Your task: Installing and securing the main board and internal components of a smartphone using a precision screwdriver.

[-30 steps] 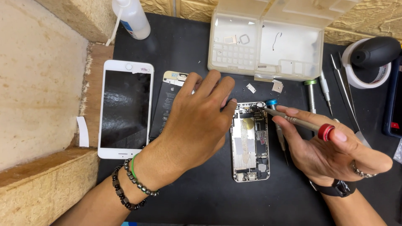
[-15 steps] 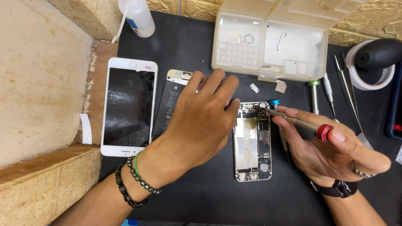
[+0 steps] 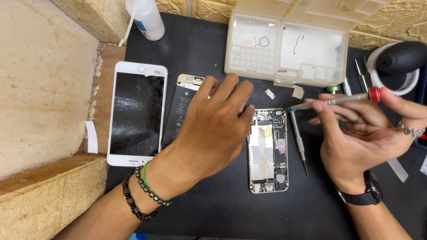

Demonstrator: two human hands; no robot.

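Note:
An opened phone body [image 3: 268,151] lies on the black mat [image 3: 213,58], its inner parts showing. My left hand [image 3: 213,129] rests flat beside its left edge, fingers spread, partly over a black phone battery [image 3: 180,111]. My right hand [image 3: 369,138] holds a thin silver screwdriver with a red cap [image 3: 342,99], lifted a little above the phone's top right corner, its tip pointing left. A second screwdriver [image 3: 299,138] lies on the mat just right of the phone.
A white phone screen [image 3: 137,113] lies at the left. A clear plastic parts box [image 3: 289,42] stands open at the back, small metal pieces [image 3: 297,92] in front of it. A squeeze bottle [image 3: 144,18], a tape roll with black blower [image 3: 398,62], tweezers [image 3: 361,73]. Brick ledge [image 3: 40,89] on the left.
My right hand has lifted the red-capped screwdriver up and to the right, off the phone's top corner. My left hand has stayed beside the phone.

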